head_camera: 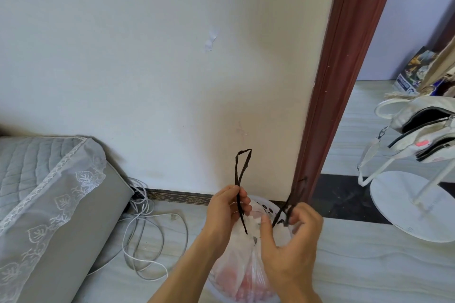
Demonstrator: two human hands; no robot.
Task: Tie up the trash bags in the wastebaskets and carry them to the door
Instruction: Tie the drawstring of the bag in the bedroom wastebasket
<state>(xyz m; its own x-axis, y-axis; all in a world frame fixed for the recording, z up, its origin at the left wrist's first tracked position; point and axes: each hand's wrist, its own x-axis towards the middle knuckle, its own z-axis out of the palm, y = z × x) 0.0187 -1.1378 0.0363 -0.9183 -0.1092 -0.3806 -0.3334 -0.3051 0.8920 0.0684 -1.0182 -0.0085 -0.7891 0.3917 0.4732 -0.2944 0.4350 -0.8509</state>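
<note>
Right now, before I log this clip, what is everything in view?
thin plastic trash bag: one, translucent white, inside the basket, bottom centre
perforated plastic wastebasket: one, white, on the floor by the wall
looped tie strap: one, black, standing up from the bag
second tie strap: one, black, slanting toward the door frame
loose cables: a tangle, white, floor left of the basket
quilted lace-edged cover: one, grey, lower left
moulded door frame: one, red-brown, right of centre
round-based stand: one, white, far right
zippered handbags: count unclear, off-white, on the stand
printed box: one, multicoloured, far room
left hand: pinches the looped strap
right hand: holds the second strap
</note>
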